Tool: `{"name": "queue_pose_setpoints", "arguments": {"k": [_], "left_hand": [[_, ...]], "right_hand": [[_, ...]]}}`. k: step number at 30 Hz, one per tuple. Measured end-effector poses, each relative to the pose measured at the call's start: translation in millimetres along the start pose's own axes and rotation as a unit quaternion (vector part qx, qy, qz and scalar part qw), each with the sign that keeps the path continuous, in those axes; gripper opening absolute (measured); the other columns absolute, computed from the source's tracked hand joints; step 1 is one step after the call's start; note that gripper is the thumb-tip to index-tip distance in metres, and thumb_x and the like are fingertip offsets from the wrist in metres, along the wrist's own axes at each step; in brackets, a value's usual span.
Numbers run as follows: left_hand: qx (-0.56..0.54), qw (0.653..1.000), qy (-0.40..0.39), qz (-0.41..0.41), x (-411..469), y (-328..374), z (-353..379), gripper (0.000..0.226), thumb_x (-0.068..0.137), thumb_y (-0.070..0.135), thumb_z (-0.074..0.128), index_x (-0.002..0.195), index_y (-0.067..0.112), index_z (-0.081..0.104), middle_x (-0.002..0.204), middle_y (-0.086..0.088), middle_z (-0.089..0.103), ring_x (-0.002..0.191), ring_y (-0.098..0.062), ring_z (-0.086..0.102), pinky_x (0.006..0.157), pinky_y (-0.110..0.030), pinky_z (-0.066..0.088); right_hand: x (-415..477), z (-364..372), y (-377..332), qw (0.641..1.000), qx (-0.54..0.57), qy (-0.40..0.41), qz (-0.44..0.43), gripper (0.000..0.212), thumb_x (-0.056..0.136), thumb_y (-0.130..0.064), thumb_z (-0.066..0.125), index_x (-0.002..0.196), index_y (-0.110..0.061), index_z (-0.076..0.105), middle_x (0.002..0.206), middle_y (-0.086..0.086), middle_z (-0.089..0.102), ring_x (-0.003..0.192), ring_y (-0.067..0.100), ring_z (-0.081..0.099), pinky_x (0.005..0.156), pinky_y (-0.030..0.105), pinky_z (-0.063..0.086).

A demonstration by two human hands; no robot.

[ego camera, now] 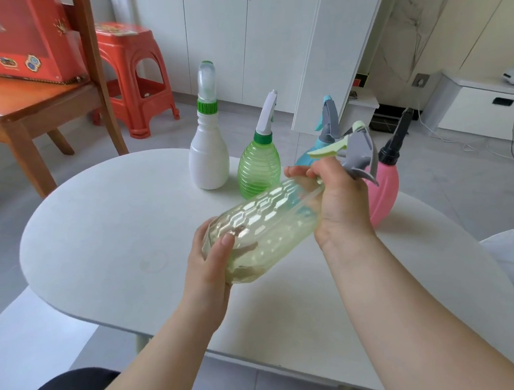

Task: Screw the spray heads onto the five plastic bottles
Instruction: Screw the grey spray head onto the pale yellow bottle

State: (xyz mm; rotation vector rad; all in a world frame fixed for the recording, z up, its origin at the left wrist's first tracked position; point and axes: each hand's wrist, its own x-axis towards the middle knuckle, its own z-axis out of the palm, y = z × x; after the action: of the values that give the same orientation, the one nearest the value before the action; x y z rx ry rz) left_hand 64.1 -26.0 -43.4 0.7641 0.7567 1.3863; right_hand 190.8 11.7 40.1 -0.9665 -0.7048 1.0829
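Left hand (pixel 211 261) grips the base of the pale green bottle (pixel 261 225), tilted above the table (pixel 96 224). Right hand (pixel 337 200) curls round its neck below the spray head (pixel 354 152) (pointing 2 o'clock). Beyond, 11 to 2 o'clock: white bottle (pixel 209 161), ribbed green bottle (pixel 258 169), blue bottle (pixel 302 160), pink bottle (pixel 385 189).

A home living room: white cabinets (pixel 220 36), wooden chair (pixel 24 103), red plastic stool (pixel 136 68), tiled floor (pixel 3 223).
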Motion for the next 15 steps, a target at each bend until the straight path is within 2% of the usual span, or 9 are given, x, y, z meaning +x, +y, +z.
{"name": "queue_pose_setpoints", "arguments": {"k": [2,5,7,9,11,12,13,15], "left_hand": [[0.006,1.0,0.014,0.013,-1.2,-2.1,-1.0,0.065,0.042,0.041,0.063,0.103,0.021,0.052,0.093,-0.002,0.062,0.087,-0.031,0.059,0.07,-0.041,0.047],[0.017,0.999,0.011,0.027,-0.7,-4.8,-4.1,0.053,0.043,0.041,0.063,0.094,0.03,0.053,0.089,0.003,0.064,0.088,-0.029,0.06,0.068,-0.04,0.048],[0.011,1.0,-0.002,0.011,1.6,-6.2,-7.9,0.054,0.043,0.041,0.065,0.095,0.031,0.054,0.089,0.005,0.065,0.086,-0.026,0.063,0.067,-0.04,0.05],[0.003,0.999,-0.033,-0.033,3.5,-5.6,-8.7,0.069,0.037,0.044,0.075,0.101,0.029,0.053,0.097,0.003,0.063,0.083,-0.021,0.067,0.063,-0.039,0.054],[-0.023,0.993,-0.063,-0.095,3.0,-7.3,-7.0,0.078,0.033,0.058,0.078,0.101,0.029,0.057,0.1,0.0,0.064,0.079,-0.017,0.069,0.056,-0.036,0.058],[-0.041,0.99,-0.069,-0.12,2.1,-9.1,-5.6,0.068,0.042,0.062,0.072,0.1,0.029,0.058,0.099,0.0,0.066,0.078,-0.016,0.07,0.054,-0.034,0.057],[-0.053,0.987,-0.071,-0.136,1.4,-10.8,-4.1,0.056,0.054,0.061,0.061,0.1,0.029,0.058,0.099,-0.001,0.066,0.076,-0.016,0.07,0.054,-0.033,0.057],[-0.062,0.985,-0.067,-0.149,1.0,-15.1,-1.3,0.052,0.065,0.061,0.048,0.104,0.027,0.057,0.103,-0.004,0.063,0.078,-0.017,0.07,0.056,-0.034,0.057]], "right_hand": [[-1.0,-1.9,1.5,1.0,0.006,0.024,0.015,0.023,0.071,0.001,0.048,0.052,-0.011,0.046,0.042,-0.002,0.063,0.049,0.009,0.062,0.054,0.019,0.051],[-2.1,-5.2,3.5,0.998,-0.001,0.049,0.031,0.023,0.071,-0.001,0.048,0.051,-0.012,0.047,0.043,-0.002,0.063,0.052,0.011,0.063,0.064,0.026,0.049],[-1.7,-7.3,2.9,0.997,-0.044,0.042,0.037,0.028,0.071,-0.005,0.051,0.045,-0.015,0.055,0.049,-0.006,0.066,0.073,0.016,0.065,0.08,0.034,0.047],[-3.9,-10.0,1.4,0.995,-0.097,-0.006,0.038,0.031,0.075,-0.014,0.059,0.045,-0.018,0.063,0.064,-0.009,0.068,0.09,0.016,0.06,0.095,0.039,0.04],[-7.5,-14.9,0.7,0.992,-0.101,-0.067,0.037,0.011,0.075,-0.025,0.064,0.066,-0.019,0.062,0.078,-0.007,0.062,0.089,0.012,0.057,0.092,0.035,0.041],[-9.8,-17.5,0.7,0.989,-0.107,-0.091,0.039,0.015,0.07,-0.03,0.066,0.078,-0.021,0.058,0.082,-0.005,0.058,0.084,0.009,0.057,0.084,0.03,0.044],[-13.0,-20.4,0.6,0.986,-0.116,-0.113,0.042,0.03,0.062,-0.035,0.068,0.085,-0.024,0.053,0.086,-0.006,0.057,0.081,0.005,0.057,0.077,0.026,0.044],[-17.5,-24.6,1.2,0.978,-0.156,-0.131,0.038,0.046,0.055,-0.035,0.075,0.092,-0.029,0.049,0.096,-0.01,0.055,0.085,-0.001,0.055,0.077,0.025,0.044]]}}
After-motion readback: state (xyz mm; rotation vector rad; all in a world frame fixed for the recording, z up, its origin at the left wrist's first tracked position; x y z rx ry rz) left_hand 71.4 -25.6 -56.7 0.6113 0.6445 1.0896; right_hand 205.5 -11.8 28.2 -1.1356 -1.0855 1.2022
